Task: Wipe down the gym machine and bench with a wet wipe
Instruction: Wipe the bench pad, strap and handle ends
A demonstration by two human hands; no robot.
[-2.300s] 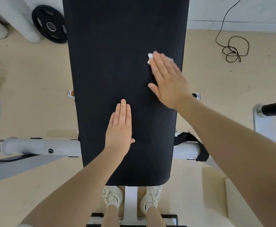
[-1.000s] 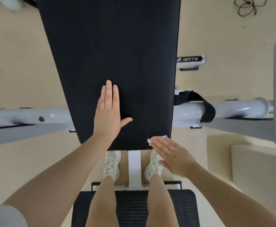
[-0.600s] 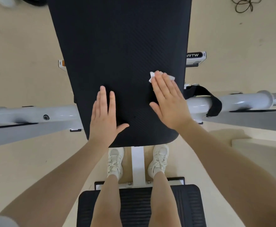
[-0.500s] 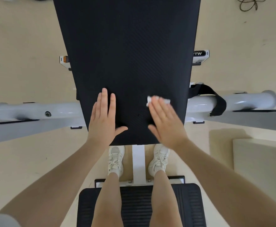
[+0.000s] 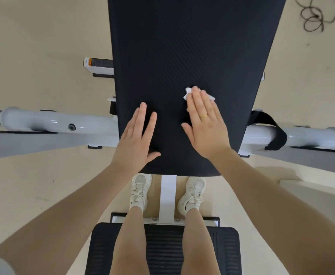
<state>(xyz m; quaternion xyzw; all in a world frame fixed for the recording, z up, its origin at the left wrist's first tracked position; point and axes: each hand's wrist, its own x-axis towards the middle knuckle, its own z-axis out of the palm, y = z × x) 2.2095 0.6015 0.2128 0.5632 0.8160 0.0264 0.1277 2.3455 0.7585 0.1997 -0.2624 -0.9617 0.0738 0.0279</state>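
A long black padded bench runs away from me down the middle of the head view. My right hand lies flat on its near part, pressing a white wet wipe against the pad; only the wipe's edges show past the fingertips. My left hand rests flat and empty on the pad to the left, fingers together, thumb out. The white machine frame crosses under the bench on both sides.
A black strap wraps the right frame tube. A second black pad sits below my legs, with a white post between my shoes. A coiled dark cable lies on the beige floor at top right.
My right hand has slid the wipe back and forth along the pad's near part, most recently away from me. My left hand has stayed flat on the pad.
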